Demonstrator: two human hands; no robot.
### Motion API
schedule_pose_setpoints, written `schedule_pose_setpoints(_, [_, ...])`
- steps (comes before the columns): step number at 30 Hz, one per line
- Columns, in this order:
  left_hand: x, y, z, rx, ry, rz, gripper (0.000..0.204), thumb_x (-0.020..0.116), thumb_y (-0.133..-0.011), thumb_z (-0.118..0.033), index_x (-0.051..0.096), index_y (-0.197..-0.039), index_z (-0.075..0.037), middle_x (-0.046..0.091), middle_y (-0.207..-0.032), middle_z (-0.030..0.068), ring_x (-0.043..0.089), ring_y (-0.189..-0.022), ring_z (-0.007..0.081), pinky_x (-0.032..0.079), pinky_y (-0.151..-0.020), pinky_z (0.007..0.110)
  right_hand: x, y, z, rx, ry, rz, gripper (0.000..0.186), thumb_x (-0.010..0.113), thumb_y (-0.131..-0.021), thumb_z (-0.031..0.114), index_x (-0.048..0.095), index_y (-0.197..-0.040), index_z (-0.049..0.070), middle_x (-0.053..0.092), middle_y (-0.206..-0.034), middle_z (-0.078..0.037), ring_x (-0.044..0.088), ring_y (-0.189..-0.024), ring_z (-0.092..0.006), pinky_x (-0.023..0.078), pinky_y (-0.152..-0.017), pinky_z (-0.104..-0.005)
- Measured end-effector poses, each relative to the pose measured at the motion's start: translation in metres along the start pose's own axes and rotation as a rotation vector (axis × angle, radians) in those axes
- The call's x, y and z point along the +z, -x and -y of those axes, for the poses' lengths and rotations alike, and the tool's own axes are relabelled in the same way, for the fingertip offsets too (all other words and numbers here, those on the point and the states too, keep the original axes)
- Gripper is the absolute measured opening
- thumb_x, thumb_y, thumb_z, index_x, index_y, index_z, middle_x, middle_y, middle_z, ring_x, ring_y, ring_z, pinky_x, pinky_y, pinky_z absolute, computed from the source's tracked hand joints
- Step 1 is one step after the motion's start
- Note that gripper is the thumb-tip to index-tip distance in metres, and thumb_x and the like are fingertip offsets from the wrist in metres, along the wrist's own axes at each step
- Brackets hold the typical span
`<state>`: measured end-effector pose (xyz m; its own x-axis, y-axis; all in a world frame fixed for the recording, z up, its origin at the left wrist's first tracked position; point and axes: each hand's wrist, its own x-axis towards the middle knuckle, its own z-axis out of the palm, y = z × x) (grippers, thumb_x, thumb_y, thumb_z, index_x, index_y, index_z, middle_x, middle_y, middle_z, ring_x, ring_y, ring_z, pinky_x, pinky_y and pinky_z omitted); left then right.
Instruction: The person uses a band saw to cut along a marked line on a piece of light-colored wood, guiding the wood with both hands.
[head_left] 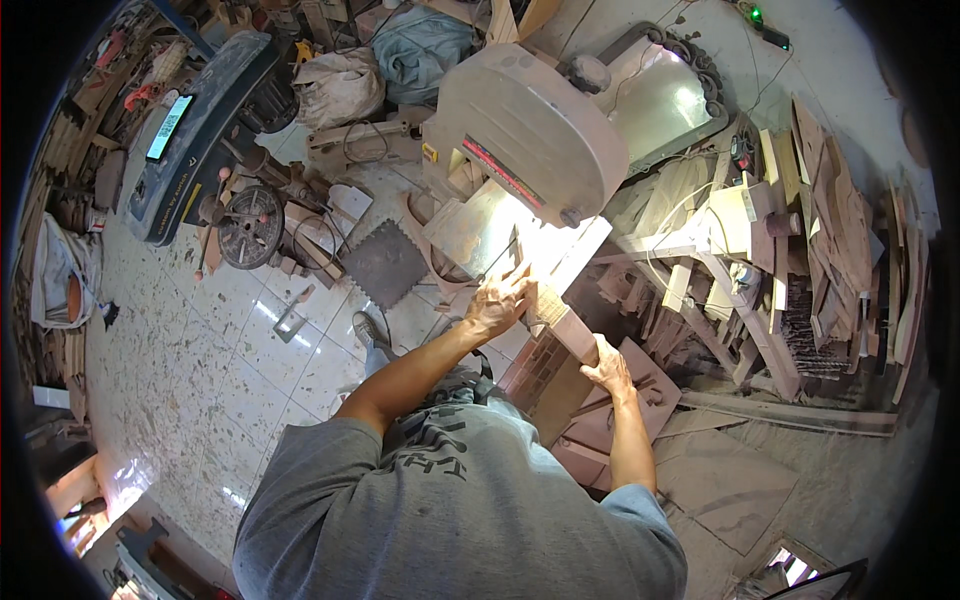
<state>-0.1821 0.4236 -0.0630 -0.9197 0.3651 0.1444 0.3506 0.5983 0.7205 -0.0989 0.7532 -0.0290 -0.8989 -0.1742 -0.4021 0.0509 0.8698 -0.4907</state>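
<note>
A wooden block lies at a slant beneath the big grey-beige upper housing of a band saw. Its far part reaches into a bright lamp glow, where the blade and any cut cannot be made out. My left hand is bent around the block's left side near the glow, fingers pointing toward the saw. Around the near end of the same block, my right hand is closed, with the thumb along its side. A pale flat strip runs alongside under the lamp, partly washed out.
A drill press with a round handled wheel stands at left. Stacked boards and a wooden frame crowd the right. On the tiled floor lie a dark mat and a small metal piece. A framed mirror leans behind the saw.
</note>
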Motion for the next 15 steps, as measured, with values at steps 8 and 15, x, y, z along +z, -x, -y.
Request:
schedule_pose_setpoints(8, [0.0002, -0.0013, 0.0017, -0.005, 0.012, 0.022, 0.037, 0.068, -0.097, -0.026, 0.063, -0.130, -0.009, 0.048, -0.162, 0.0155, 0.059, -0.129, 0.0416, 0.052, -0.107, 0.051, 0.0025, -0.0013, -0.0048, -0.023, -0.002, -0.020, 0.068, 0.085, -0.070, 0.018, 0.054, -0.130, 0.007, 0.071, -0.114, -0.027, 0.068, -0.107, -0.0492, 0.057, -0.090, -0.0527])
schedule_pose_setpoints(15, [-0.0019, -0.0038, 0.0002, -0.007, 0.013, 0.021, 0.034, 0.067, -0.098, -0.026, 0.065, -0.129, -0.011, 0.048, -0.162, 0.0154, 0.061, -0.127, 0.0410, 0.053, -0.105, 0.051, 0.0001, -0.0016, -0.0021, -0.003, -0.004, -0.003, 0.069, 0.084, -0.071, 0.019, 0.052, -0.131, 0.007, 0.071, -0.112, -0.028, 0.068, -0.107, -0.0504, 0.057, -0.089, -0.0523])
